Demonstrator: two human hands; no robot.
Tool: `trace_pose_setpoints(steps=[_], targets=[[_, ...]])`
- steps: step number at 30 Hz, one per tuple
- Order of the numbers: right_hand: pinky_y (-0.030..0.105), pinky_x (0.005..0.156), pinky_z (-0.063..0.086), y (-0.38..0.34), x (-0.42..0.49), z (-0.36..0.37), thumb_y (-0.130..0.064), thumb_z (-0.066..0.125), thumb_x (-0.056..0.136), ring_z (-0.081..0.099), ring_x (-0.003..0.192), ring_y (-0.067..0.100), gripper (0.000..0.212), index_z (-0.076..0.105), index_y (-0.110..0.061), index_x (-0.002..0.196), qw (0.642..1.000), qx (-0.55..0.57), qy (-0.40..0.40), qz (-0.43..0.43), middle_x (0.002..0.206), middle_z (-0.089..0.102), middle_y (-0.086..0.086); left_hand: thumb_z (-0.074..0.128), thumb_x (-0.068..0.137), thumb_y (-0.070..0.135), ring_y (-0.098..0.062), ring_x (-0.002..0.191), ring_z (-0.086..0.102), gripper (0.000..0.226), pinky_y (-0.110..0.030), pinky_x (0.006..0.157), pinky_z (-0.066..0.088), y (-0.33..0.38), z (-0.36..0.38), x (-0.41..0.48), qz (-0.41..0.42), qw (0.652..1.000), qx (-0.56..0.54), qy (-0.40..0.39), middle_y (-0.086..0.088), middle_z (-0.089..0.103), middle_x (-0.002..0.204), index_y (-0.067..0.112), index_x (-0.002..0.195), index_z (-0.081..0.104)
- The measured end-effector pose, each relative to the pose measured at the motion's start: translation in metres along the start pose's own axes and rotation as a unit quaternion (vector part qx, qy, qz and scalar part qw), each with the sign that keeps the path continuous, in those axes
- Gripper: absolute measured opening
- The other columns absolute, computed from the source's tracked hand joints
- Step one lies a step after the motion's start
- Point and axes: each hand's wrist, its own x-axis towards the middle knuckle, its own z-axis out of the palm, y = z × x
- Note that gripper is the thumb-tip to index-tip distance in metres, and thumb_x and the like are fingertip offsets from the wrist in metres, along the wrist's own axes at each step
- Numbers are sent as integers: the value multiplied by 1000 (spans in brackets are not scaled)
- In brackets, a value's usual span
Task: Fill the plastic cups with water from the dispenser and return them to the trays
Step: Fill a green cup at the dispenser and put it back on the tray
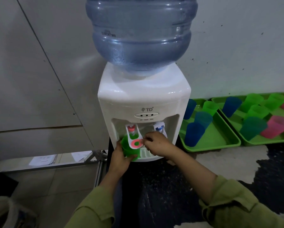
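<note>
Filling stage, judged unfinished. The left hand (121, 156) grips a green cup (130, 151) under the red tap lever (135, 141) of the dispenser (144, 99); the right hand (156, 142) pinches that lever. Other cups (194, 134) stand on trays (220, 137) right of the dispenser; their fill cannot be told.

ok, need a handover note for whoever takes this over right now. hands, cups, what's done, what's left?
Left hand: holds a green cup at the dispenser, under the red tap lever.
Right hand: fingers curled on that lever.
Other cups: blue, green and pink, on two green trays right of the dispenser; fill levels can't be seen.
Done: cup in place at the tap.
Left: fill it, return it to a tray, then any unfilled cups.
</note>
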Motion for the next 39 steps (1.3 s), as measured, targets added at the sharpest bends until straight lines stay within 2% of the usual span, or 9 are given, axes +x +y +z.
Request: trace_pose_setpoints(steps=[5,9,14,23,27,30,33,37,39], targets=[[23,49,35,-11,-8,-18,-13,43,88,44,47,13,31,49,-17,58,999,34,21,10,54,49,-2,81,63,-3,-22,106,57,82,-38,92,48,6,-1,-1,7,1000,7,-5,-1,59,111,7,133,37],[21,42,35,-15,-8,-30,-9,43,90,44,43,13,33,53,-15,60,997,63,49,8,54,51,0,82,62,0,-16,107,52,87,-30,92,45,10,-2,-2,9,1000,22,-7,1,56,113,7,135,35],[24,46,41,-17,-7,-33,-16,47,94,47,43,13,30,59,-13,67,996,62,68,3,57,58,0,82,63,1,-16,111,50,90,-31,97,43,11,-3,-2,8,1000,20,-16,4,54,115,10,138,33],[20,40,41,-7,-9,-25,-28,48,96,46,33,7,32,64,-12,73,982,143,123,5,59,64,1,80,64,-4,-13,113,48,93,-28,98,40,14,-1,-2,-1,1000,6,-19,4,52,117,10,141,29],[25,53,40,16,-15,-27,-33,53,93,54,50,11,31,60,-14,69,974,12,228,3,60,60,-1,81,63,-3,-12,107,50,91,-22,91,39,13,-1,-2,-3,1000,14,-12,4,54,112,11,138,32],[28,57,41,42,-18,-27,-38,59,88,58,68,20,25,58,-17,74,950,-47,298,76,69,58,0,82,63,-1,-14,107,53,88,-26,93,43,10,-2,-2,6,1000,21,-14,5,55,111,12,136,34],[29,60,36,65,-17,-25,-38,63,85,57,78,25,27,49,-15,84,936,-25,328,121,84,57,5,81,64,-3,-19,109,55,87,-40,100,46,7,-2,-1,4,1000,14,-18,1,56,113,11,136,34],[30,79,38,75,-11,-30,-27,69,83,49,105,31,53,41,0,117,932,64,349,77,119,47,18,81,64,-2,-19,110,55,87,-46,100,46,4,-3,0,4,1000,12,-17,1,57,114,12,136,34],[33,85,40,73,-5,-35,-25,67,85,48,112,32,56,39,0,126,941,72,325,51,125,47,18,81,64,-1,-20,111,55,87,-47,99,46,3,-2,0,6,1000,13,-15,1,57,114,12,136,34]])
